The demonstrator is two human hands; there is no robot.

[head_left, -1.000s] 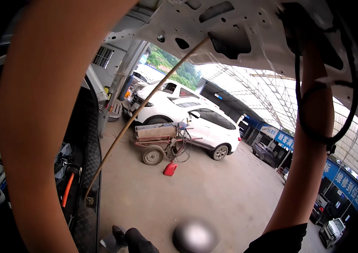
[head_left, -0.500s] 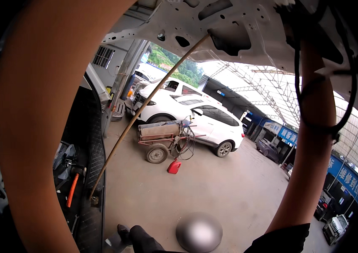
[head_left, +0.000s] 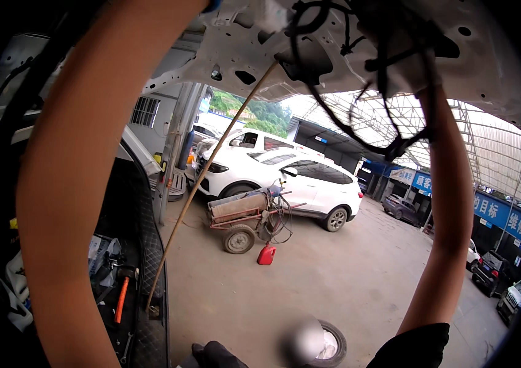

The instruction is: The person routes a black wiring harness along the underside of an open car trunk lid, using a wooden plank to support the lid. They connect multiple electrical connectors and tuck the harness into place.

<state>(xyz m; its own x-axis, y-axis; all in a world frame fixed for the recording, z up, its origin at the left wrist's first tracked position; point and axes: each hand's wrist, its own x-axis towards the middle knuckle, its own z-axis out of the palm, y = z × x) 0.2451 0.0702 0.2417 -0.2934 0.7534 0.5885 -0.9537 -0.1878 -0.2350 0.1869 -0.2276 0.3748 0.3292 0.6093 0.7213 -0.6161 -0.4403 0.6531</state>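
A looped black wiring harness [head_left: 389, 147] hangs below the raised white vehicle panel [head_left: 358, 67], whose bare inner side has several cut-out holes. My right hand [head_left: 410, 70], in a pale glove, is closed on the harness up against the panel; cables cover part of its fingers. My left arm reaches up past the top edge. A blurred pale patch beside its blue cuff seems to be my gloved left hand [head_left: 266, 15], near the panel and harness, its fingers smeared. A long wooden stick [head_left: 211, 156] props the panel, its foot on the vehicle's sill.
Left and below, an orange-handled hammer [head_left: 123, 299] lies with other tools in the vehicle's dark bay. A two-wheeled cart [head_left: 236, 211] with a cylinder, a red jerrycan [head_left: 266, 254] and a white car [head_left: 309, 184] stand beyond. A tyre [head_left: 337, 343] lies on the floor.
My right hand has come left with the wiring harness, which now spreads across the upper middle. The view has shifted, bringing the floor tyre into sight.
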